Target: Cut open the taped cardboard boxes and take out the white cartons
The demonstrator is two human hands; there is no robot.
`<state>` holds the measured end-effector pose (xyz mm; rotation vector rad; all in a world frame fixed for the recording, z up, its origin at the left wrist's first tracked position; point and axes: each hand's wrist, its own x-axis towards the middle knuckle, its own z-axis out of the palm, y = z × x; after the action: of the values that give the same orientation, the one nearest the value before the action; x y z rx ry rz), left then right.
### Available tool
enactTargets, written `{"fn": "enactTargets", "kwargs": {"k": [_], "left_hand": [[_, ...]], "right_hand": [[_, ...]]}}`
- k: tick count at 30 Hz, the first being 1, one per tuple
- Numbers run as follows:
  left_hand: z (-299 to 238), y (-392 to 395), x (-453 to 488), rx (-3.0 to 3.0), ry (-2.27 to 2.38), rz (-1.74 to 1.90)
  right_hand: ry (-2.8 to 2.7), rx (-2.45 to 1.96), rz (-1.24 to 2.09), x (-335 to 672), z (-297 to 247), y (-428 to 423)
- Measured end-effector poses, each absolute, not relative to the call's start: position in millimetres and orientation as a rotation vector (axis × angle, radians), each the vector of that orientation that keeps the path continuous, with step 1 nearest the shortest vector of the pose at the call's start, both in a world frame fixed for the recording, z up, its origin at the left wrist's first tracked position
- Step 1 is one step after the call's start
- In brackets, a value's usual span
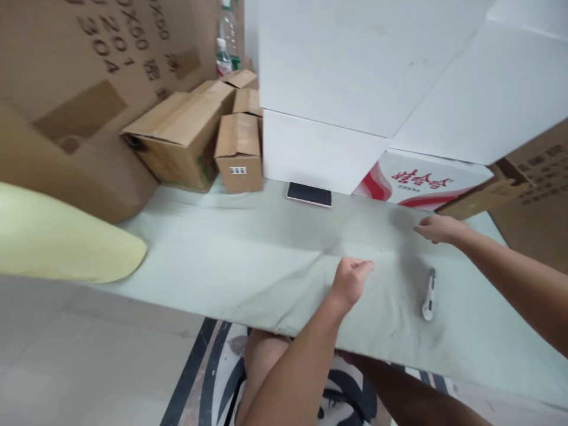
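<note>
Spanning the scene from left to right, the bench (199, 248) wears a pale green cloth, wrinkled toward its near edge. A huge brown carton (48, 47) printed with dark characters and numbers fills the far left, and a stack of white boxes (328, 65) rises at the far side, right of the middle. Another brown carton (541, 201) stands at the far right. A pale yellow roll (62, 236) lies across the left end of the bench. Beyond it sits a long brown box (177, 127), and just right of that a small brown box (239, 151) with a white label. Below the white stack, toward the right, shows a white box with red lettering (421, 180).

Over the right half of the bench are the two hands, well apart: the left hand (350, 281) nearer, the right hand (437, 229) farther off and to the right. Both have fingers curled closed, thumb drawn to forefinger; whether something thin is pinched in either I cannot tell. Clear bottles (228, 35) stand behind the brown boxes. A dark-screened phone (309, 194) lies flat before the white stack. Smallest, a white utility knife (429, 296) lies on the cloth, on the near side of the right hand, its dark tip toward the far side.
</note>
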<state>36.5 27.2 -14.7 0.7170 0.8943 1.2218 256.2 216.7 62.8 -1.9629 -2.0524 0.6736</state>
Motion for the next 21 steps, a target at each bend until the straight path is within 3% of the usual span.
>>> {"fn": "enactTargets", "kwargs": {"k": [3,8,21], "left_hand": [[-12,20,21,0.744,1.001,1.226],[-13,9,-14,0.747,1.128,1.272],[-2,-11,-79,0.446,1.116,1.327]], "right_hand": [[-2.377,-1.921,0.463,181,63,200],[-2.695,-1.437,0.244,32,65,177],[-2.784,-0.618,-0.063,-218,72,136]]}}
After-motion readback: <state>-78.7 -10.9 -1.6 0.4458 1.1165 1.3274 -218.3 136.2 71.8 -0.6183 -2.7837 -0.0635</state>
